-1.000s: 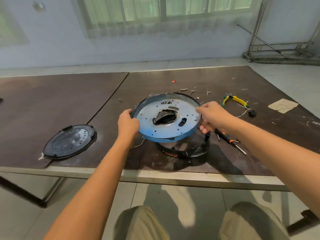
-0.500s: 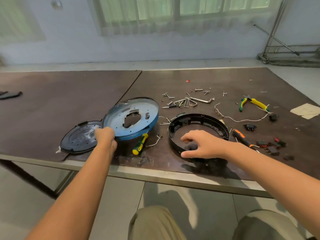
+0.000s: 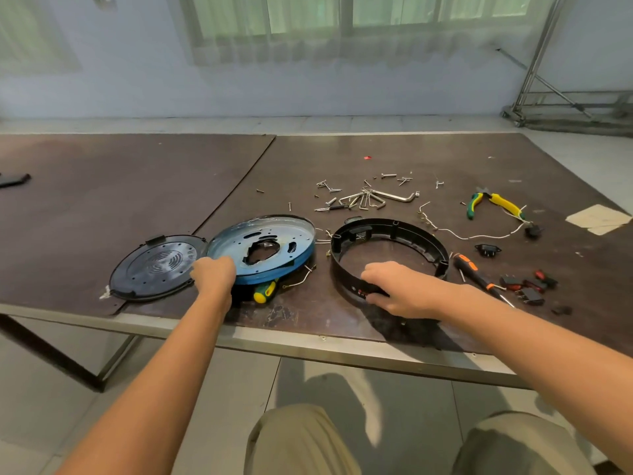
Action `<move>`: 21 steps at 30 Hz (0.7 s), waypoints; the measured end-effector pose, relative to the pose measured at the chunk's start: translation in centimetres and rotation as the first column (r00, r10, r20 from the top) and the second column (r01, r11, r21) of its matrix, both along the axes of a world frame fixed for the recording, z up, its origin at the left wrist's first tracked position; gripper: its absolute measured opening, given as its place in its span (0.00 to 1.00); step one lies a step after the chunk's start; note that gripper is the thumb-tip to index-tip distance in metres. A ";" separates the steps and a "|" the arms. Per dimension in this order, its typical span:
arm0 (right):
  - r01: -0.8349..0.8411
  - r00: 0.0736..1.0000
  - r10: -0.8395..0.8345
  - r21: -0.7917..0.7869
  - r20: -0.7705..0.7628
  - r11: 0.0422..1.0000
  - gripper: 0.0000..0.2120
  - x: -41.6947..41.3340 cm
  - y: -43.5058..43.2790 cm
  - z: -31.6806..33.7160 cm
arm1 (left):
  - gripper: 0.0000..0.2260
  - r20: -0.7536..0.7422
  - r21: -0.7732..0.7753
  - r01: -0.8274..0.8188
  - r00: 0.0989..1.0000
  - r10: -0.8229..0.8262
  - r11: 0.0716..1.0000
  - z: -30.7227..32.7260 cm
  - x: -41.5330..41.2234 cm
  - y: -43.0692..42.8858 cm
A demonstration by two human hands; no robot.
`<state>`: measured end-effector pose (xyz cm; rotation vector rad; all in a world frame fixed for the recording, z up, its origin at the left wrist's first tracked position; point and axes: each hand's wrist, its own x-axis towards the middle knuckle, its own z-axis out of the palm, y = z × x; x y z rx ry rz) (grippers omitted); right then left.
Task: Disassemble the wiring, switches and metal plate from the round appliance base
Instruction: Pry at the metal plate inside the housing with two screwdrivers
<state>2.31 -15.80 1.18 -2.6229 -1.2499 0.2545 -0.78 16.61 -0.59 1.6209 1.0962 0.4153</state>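
Observation:
The round blue metal plate (image 3: pixel 270 241) lies tilted on the table, propped on a green and yellow screwdriver (image 3: pixel 264 291). My left hand (image 3: pixel 213 273) grips the plate's near left rim. The black ring-shaped appliance base (image 3: pixel 390 245) sits to its right, hollow in the middle. My right hand (image 3: pixel 397 286) grips the ring's near wall. A white wire (image 3: pixel 479 234) trails to a black switch (image 3: pixel 533 230) at the right. Loose black and red switches (image 3: pixel 527 286) lie at the near right.
A black round cover (image 3: pixel 154 267) lies left of the plate. Several screws and hex keys (image 3: pixel 366 197) are scattered behind. Green-yellow pliers (image 3: pixel 493 204) and an orange-black screwdriver (image 3: pixel 474 272) lie at right. The table's metal edge (image 3: pixel 308 347) runs close to me.
The blue plate was lifted off the black ring and carried left onto the table beside the black cover. My right hand dropped onto the ring and took hold of its near wall.

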 end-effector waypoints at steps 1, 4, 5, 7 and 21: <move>0.018 1.000 -0.018 0.031 -0.002 0.999 0.05 0.1 -0.3 0.6 | 0.23 -0.024 0.062 -0.003 1.000 0.004 0.998 0.2 -0.2 -0.3; 0.061 0.998 -0.064 0.159 0.013 0.985 0.05 0.5 -1.3 2.4 | 0.28 -0.009 0.254 0.020 1.000 -0.019 0.967 0.6 -1.1 -1.8; 0.073 0.997 -0.078 0.194 0.019 0.978 0.05 0.7 -1.7 2.9 | 0.29 0.000 0.328 0.050 0.999 -0.053 0.943 0.7 -1.2 -2.4; 0.113 0.993 -0.119 0.246 0.010 0.963 0.05 0.9 -2.5 3.9 | 0.30 0.014 0.494 0.111 0.991 -0.135 0.863 0.9 -1.2 -3.9; 0.364 0.914 -0.158 0.579 -0.374 0.730 0.06 1.2 -7.1 7.0 | 0.19 -0.433 0.562 0.817 0.421 -0.797 0.126 -2.8 0.2 -16.9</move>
